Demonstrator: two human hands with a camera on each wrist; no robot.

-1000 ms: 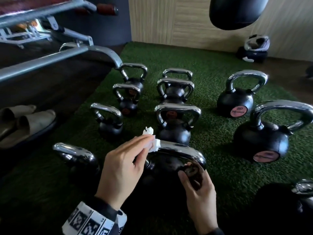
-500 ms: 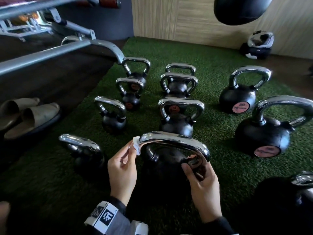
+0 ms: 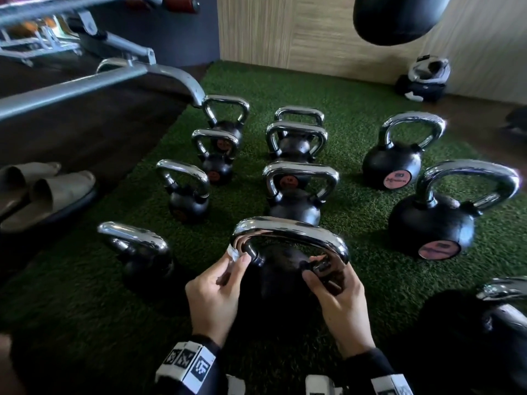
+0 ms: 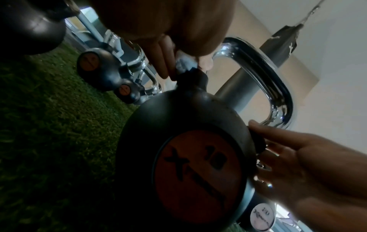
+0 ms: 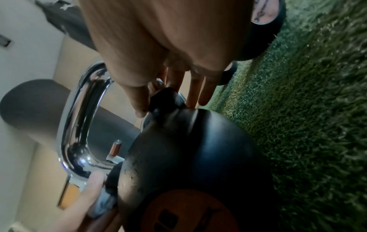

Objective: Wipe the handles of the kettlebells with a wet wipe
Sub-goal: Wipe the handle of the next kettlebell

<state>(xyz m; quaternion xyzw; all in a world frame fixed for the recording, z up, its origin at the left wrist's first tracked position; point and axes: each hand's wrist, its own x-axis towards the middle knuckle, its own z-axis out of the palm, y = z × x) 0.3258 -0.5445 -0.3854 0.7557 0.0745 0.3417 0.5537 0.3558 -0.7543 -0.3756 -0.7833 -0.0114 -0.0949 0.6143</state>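
Note:
A black kettlebell (image 3: pixel 281 269) with a chrome handle (image 3: pixel 288 229) stands on green turf right in front of me. My left hand (image 3: pixel 228 269) pinches a white wet wipe (image 3: pixel 232 253) against the foot of the handle's left leg; the wet wipe (image 4: pixel 185 62) shows between thumb and fingers in the left wrist view. My right hand (image 3: pixel 322 276) holds the base of the handle's right leg, thumb on one side and fingers on the other. The right wrist view shows those fingers (image 5: pixel 195 89) round the black collar.
Several more chrome-handled kettlebells stand on the turf (image 3: pixel 353 201): small ones (image 3: pixel 186 201) to the left, bigger ones (image 3: pixel 430 223) to the right. A grey steel frame (image 3: pixel 85 86) and a pair of slippers (image 3: pixel 42 189) lie left. A punch bag (image 3: pixel 399 15) hangs above.
My left hand has slid the wipe from the top left of the handle down round the bend to the foot of its left leg. The right hand stays at the right leg.

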